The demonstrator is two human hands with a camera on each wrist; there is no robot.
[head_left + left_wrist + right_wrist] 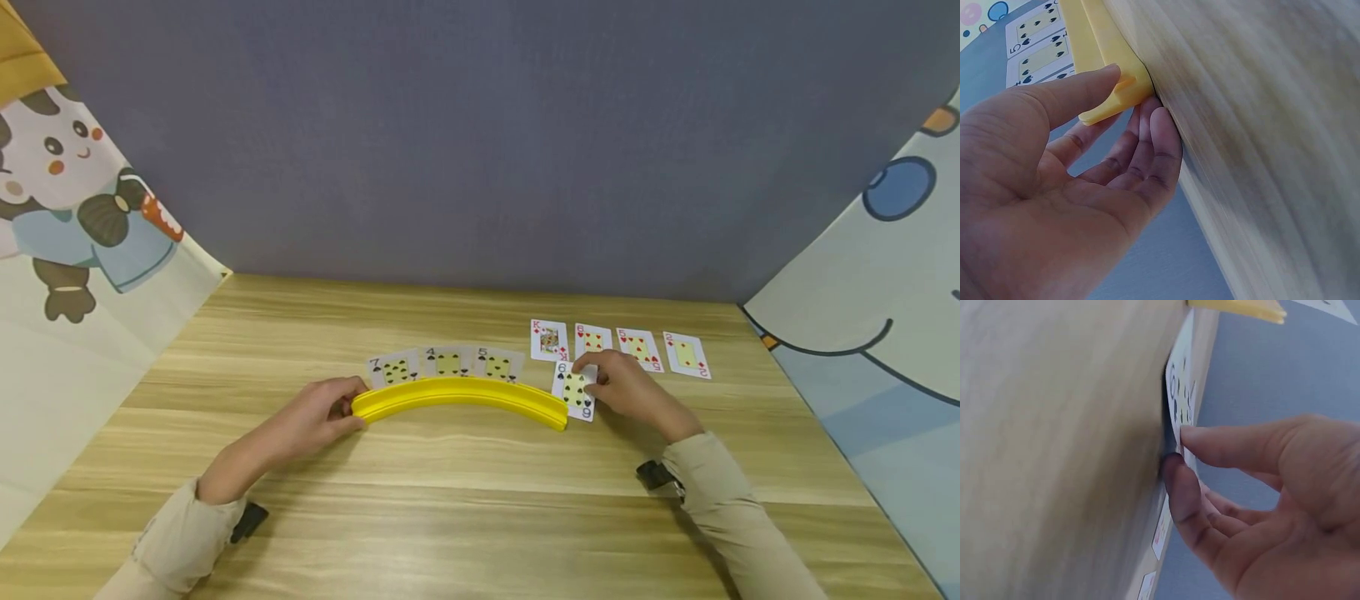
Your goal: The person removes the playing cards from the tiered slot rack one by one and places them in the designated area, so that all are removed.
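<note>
The step in hand looked to be picking up the six of spades [574, 392]: the right hand [628, 387] pinched it by one edge between thumb and finger, just beside the right end of the yellow card holder [459, 388]. The left hand [326, 414] gripped the holder's other end, thumb against its rim. The right wrist view showed the thin, glossy card tilted up over its own shadow, though whether its far edge touched the table [450, 521] was hard to tell. Placing it would seem to call for turning it upright and lining its bottom edge up with the groove. The holder was a smooth, curved plastic strip, with three spade cards [448, 362] standing in it; the tabletop had streaked, pale wood grain.
</note>
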